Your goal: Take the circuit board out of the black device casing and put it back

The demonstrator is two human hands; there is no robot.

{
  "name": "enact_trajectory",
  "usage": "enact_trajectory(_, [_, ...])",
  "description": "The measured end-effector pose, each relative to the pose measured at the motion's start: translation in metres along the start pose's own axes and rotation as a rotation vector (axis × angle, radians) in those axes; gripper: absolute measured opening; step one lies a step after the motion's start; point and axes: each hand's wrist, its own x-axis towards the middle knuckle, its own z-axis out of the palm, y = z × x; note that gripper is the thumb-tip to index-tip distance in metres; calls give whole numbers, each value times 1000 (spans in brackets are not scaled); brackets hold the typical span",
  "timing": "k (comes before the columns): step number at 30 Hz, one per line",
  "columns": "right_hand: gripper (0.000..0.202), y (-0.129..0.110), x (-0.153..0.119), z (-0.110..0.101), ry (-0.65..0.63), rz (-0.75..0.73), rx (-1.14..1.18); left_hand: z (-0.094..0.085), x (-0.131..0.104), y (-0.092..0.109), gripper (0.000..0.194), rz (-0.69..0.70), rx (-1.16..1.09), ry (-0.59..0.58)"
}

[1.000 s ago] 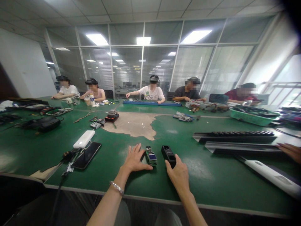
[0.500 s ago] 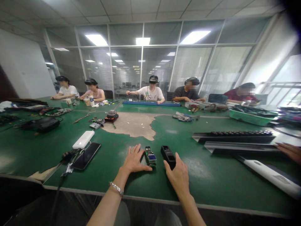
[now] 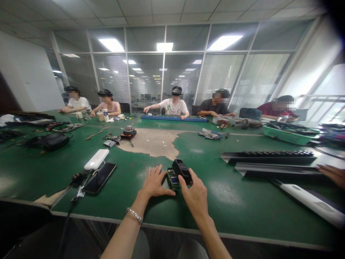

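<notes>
A small green circuit board [image 3: 173, 178] with a little screen lies on the table in front of me. My left hand [image 3: 154, 183] rests just left of it, fingers spread, thumb reaching along its near end; whether they touch I cannot tell. In my right hand [image 3: 193, 190] is a black plastic casing [image 3: 182, 171], gripped between thumb and fingers. The casing is tilted and overlaps the right side of the board in view.
A phone [image 3: 99, 178] and a white power bank [image 3: 96, 159] with cables lie left. Black metal rails [image 3: 269, 157] and a white device [image 3: 309, 201] are at the right, near another person's hand [image 3: 332, 174]. Several people sit across the green table [image 3: 129, 219].
My right hand has carried the black casing leftward, from beside the circuit board to partly over it. My left hand has stayed nearly in place.
</notes>
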Motion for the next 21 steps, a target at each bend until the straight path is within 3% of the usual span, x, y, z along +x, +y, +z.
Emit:
enact_trajectory(5, [57,-20,-8,15,-51,-81,-63,0,-2,0,95,6,-3,9])
enact_trajectory(13, [53,-22,-15,25,-92,-112,-128,3,-1,-2,86,-3,23,18])
enact_trajectory(21, [52,-13,-27,30,-137,-95,-153,9,1,-4,106,-9,60,6])
